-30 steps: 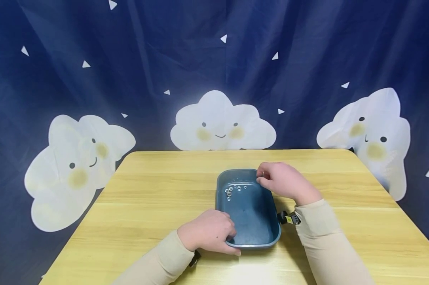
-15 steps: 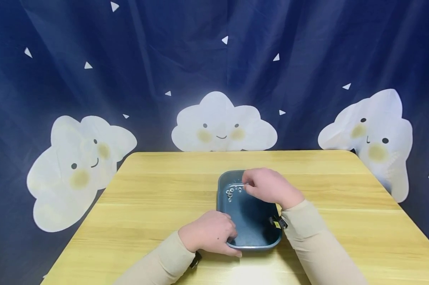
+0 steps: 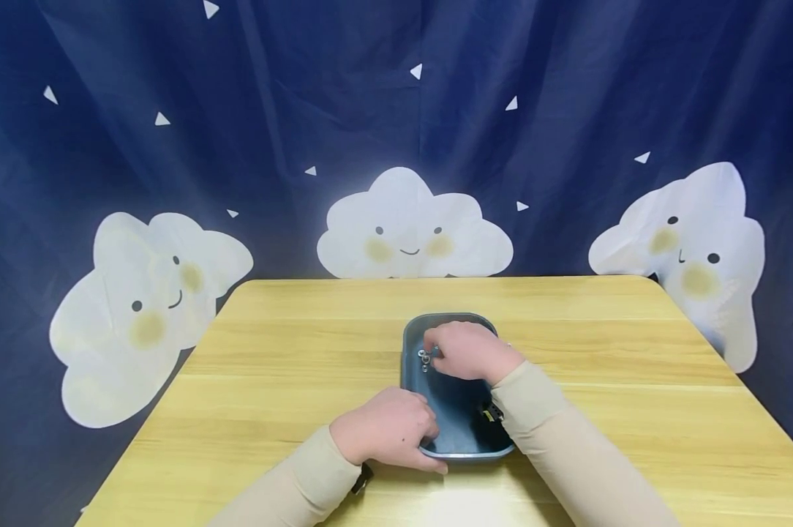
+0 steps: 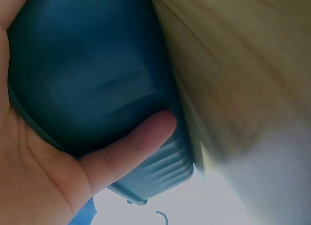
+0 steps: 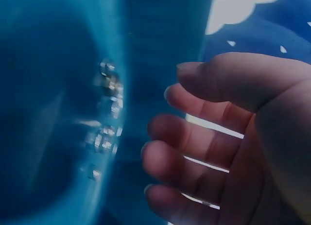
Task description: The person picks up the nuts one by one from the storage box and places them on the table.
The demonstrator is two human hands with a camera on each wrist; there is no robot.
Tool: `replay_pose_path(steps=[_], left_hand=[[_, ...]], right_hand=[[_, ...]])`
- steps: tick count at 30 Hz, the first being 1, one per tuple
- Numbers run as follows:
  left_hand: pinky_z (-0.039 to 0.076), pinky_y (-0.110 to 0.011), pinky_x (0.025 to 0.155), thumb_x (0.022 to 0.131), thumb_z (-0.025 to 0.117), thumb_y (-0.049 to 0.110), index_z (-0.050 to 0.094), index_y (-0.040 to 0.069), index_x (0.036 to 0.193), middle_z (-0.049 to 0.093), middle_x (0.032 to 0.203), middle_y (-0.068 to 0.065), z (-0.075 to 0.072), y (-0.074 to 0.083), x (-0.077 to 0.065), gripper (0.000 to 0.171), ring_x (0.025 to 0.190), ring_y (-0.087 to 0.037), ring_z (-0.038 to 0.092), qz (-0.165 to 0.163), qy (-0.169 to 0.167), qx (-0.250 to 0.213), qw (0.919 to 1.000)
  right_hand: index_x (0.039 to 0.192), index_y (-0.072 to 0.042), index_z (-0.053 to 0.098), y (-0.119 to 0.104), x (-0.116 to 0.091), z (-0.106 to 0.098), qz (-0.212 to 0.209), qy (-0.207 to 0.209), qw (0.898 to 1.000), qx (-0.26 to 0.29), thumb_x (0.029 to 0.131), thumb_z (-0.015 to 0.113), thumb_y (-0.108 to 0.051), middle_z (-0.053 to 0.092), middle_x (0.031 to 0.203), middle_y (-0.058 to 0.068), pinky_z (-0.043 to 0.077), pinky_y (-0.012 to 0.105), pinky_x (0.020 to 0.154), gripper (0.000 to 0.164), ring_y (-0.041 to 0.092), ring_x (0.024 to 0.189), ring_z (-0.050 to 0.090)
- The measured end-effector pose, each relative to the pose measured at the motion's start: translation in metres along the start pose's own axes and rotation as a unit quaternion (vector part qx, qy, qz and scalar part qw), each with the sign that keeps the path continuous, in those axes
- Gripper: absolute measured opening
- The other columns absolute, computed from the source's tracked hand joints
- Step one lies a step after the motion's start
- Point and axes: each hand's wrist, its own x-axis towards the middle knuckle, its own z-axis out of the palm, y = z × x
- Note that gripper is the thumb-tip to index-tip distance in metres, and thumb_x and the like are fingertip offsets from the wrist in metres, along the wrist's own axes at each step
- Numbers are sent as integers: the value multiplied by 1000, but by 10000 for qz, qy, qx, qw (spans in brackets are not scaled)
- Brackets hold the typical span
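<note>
A dark blue-green plastic bin [image 3: 454, 417] sits on the wooden table. My left hand [image 3: 386, 428] grips its near left corner, fingers inside the rim and the thumb [image 4: 129, 149] against the outer wall. Small shiny metal rings that look like nuts [image 3: 426, 359] lie in the bin's far left part; several show blurred in the right wrist view as a glinting row [image 5: 109, 108]. Over them hovers my right hand [image 3: 470, 351], its fingers loosely bent and apart from the thumb, with nothing between them. It hides part of the nuts in the head view.
The light wooden table [image 3: 291, 351] extends on all sides of the bin. Behind it hangs a dark blue curtain [image 3: 271, 110] with white clouds and triangles. A small black wrist device [image 3: 492, 412] overlaps the bin's right side.
My right hand has moved left from the bin's far right rim to over the nuts at its left. The left hand keeps its hold on the near corner, and the bin stays put.
</note>
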Motion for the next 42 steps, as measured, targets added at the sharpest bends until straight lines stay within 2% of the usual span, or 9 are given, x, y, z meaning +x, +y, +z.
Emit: replay_pose_path(steps=[5, 11, 15, 23, 29, 34, 42], left_hand=[[33, -18, 54, 85, 63, 71, 46, 29, 54, 37, 54, 20, 0, 0, 1, 55, 60, 0, 40, 6, 10, 54, 10000], [33, -18, 53, 84, 63, 72, 45, 30, 55, 36, 54, 20, 2, 0, 1, 54, 60, 0, 40, -37, 5, 117, 9999], [33, -19, 54, 84, 64, 71, 46, 29, 55, 36, 53, 19, 2, 0, 0, 54, 61, 0, 41, -55, -13, 128, 9999], [34, -20, 54, 84, 64, 71, 47, 29, 55, 37, 54, 19, 2, -1, 1, 54, 61, -1, 42, -85, -40, 133, 9999], [34, -20, 54, 83, 65, 71, 47, 29, 54, 36, 53, 20, 2, -1, 1, 54, 61, -1, 42, -60, 19, 136, 9999], [34, -21, 53, 82, 66, 70, 47, 29, 54, 37, 54, 19, -2, 2, 0, 53, 61, 0, 44, -74, 66, 132, 9999], [34, -20, 53, 83, 65, 71, 48, 30, 55, 37, 55, 19, -1, 2, 1, 52, 62, 0, 43, -99, 15, 138, 9999]], right_hand=[[112, -18, 72, -2, 2, 5, -6, -150, 9999, -41, 92, 70, -18, 72, 105, -1, 54, 40, 75, 20, 19, 86, 66], [111, -19, 73, -2, 3, 12, -447, -209, 9988, -80, 90, 69, -12, 73, 101, -1, 55, 41, 77, 22, 18, 85, 67], [111, -21, 73, -1, 5, 18, -580, -257, 9979, -144, 89, 69, -10, 73, 101, -3, 55, 41, 81, 25, 18, 89, 68], [111, -19, 73, -1, 8, 20, -578, -283, 9977, -202, 89, 70, -10, 73, 103, -2, 54, 40, 85, 24, 17, 92, 69], [102, -16, 71, 1, 9, 24, -483, -371, 9981, -114, 86, 71, -7, 70, 93, -3, 54, 37, 80, 18, 14, 80, 64], [90, -20, 67, 5, 11, 29, -482, -451, 9977, -160, 84, 73, -9, 64, 81, -9, 52, 33, 72, 14, 11, 71, 58], [85, -22, 65, 5, 10, 29, -475, -528, 9974, -143, 83, 73, -9, 64, 80, -9, 51, 31, 71, 15, 10, 70, 57]])
